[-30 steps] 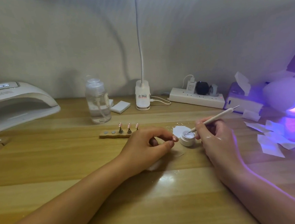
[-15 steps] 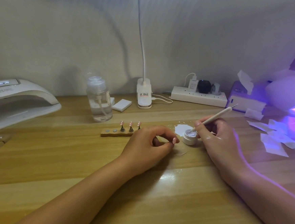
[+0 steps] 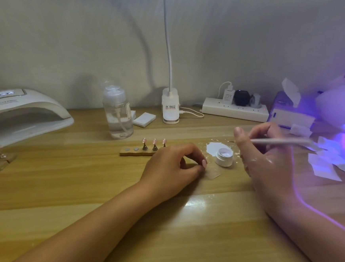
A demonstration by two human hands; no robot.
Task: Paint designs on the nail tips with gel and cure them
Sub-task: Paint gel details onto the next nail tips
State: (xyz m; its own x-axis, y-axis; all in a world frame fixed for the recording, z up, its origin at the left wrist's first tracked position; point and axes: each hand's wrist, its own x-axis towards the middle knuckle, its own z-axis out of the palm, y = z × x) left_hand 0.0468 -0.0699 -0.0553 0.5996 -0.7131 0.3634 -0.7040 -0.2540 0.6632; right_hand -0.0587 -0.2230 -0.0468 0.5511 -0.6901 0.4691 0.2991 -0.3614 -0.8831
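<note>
Wooden surface (image 3: 69, 190): three dotted pink nail tips (image 3: 154, 141) stand painted; right hand (image 3: 266, 160) grips thin white brush (image 3: 279, 141) beside open white gel pot (image 3: 224, 157); left hand (image 3: 174, 168) pinches another tip, seemingly unpainted; curing remains.

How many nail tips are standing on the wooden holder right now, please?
3: side by side on stands at the right end of the wooden holder, at and. The left hand may hide more.

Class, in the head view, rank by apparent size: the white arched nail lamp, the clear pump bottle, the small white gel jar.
1. White arched nail lamp, partly cropped
2. Clear pump bottle
3. Small white gel jar, though nearest the camera
</note>
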